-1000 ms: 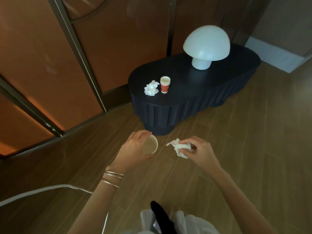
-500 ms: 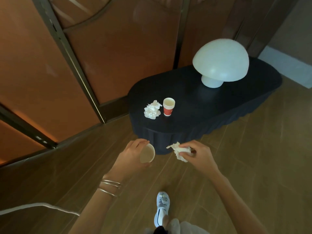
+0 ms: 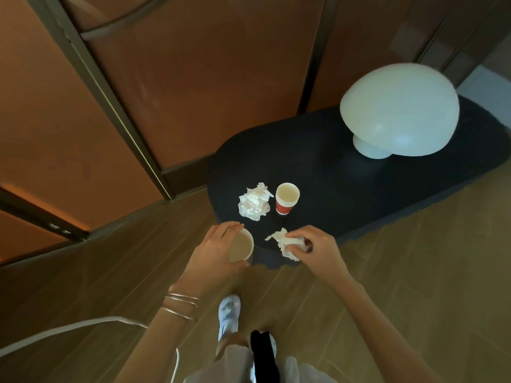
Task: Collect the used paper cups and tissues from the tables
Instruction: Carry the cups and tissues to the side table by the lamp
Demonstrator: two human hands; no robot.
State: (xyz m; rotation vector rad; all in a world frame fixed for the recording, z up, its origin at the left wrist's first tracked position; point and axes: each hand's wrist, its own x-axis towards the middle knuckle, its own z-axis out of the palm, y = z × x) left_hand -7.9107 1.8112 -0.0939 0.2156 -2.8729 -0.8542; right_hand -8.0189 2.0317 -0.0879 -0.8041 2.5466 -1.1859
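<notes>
My left hand grips a paper cup tilted so its pale inside faces me, at the near end of the dark oval table. My right hand pinches a crumpled white tissue just right of that cup. Farther in on the table stands a stack of red paper cups, upright. A second crumpled tissue lies on the table right beside the stack, on its left.
A large white mushroom-shaped lamp stands at the table's far right end. Orange-brown wall panels with metal frames rise behind and to the left. The floor is wood planks; my shoe is below my hands, and a white cable runs at lower left.
I have stepped closer: the table, red cups and lamp are larger and nearer. Both hands now hover over the table's near end, still holding the cup and the tissue.
</notes>
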